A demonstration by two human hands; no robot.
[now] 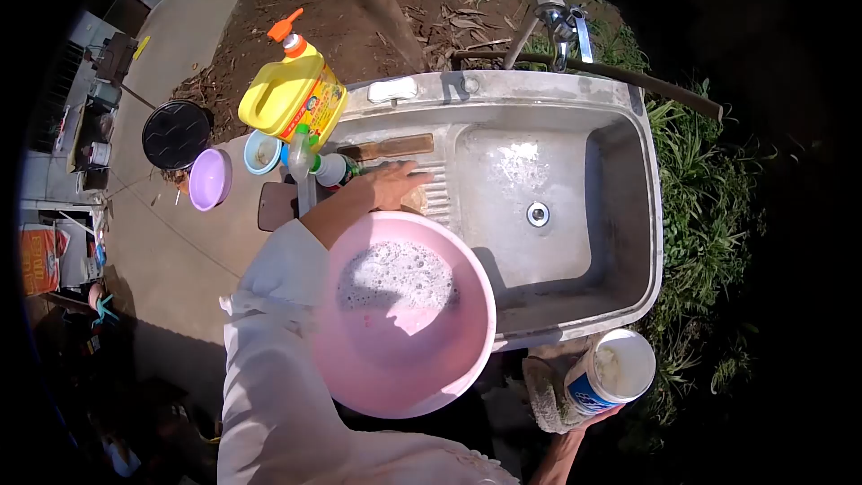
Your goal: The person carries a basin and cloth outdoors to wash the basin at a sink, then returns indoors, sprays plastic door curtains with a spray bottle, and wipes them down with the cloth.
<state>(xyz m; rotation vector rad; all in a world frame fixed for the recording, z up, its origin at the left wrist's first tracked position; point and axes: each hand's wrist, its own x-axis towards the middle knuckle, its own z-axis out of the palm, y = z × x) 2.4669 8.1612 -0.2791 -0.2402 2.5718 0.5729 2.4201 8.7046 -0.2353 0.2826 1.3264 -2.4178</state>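
Observation:
My left hand (pixel 395 187) lies palm down with spread fingers on the ribbed washboard part of the stone sink (pixel 645 216), just above the rim of a pink basin (pixel 404 368). A beige patch shows beneath the palm, too small to identify. The basin holds foamy water. At the lower right, my right hand (pixel 594 420) is around the lower part of a white container with a blue label (pixel 628 364); most of its fingers are hidden. Some pale residue shows inside the container. A rough grey object (pixel 546 397) sits against the container's left side.
A metal tap (pixel 564 31) stands behind the sink. A yellow jug (pixel 292 94), bottles (pixel 303 157), a brown bar (pixel 395 146) and a white soap bar (pixel 392 89) are at its left and back. Small bowls (pixel 210 180) and a black lid (pixel 176 136) lie farther left.

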